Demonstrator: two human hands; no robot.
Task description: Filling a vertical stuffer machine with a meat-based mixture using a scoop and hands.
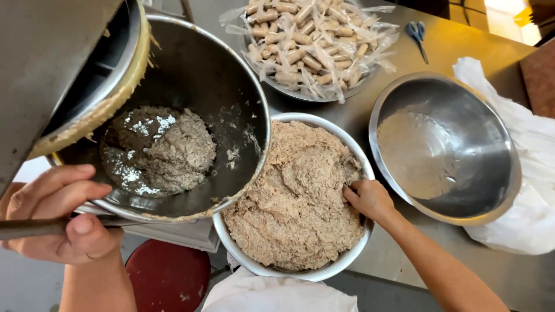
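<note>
My left hand is closed around a dark metal handle at the lower left, just under a large steel bowl that holds a lump of grey-brown ground paste. A grinder's outlet, smeared with paste, hangs over that bowl. My right hand presses its fingers into a heap of tan minced mixture that fills a white basin in the middle.
An empty steel bowl stands at the right on a white plastic sheet. A tray of wrapped sausage-like pieces sits at the back. Blue scissors lie on the steel table. A red stool stands below.
</note>
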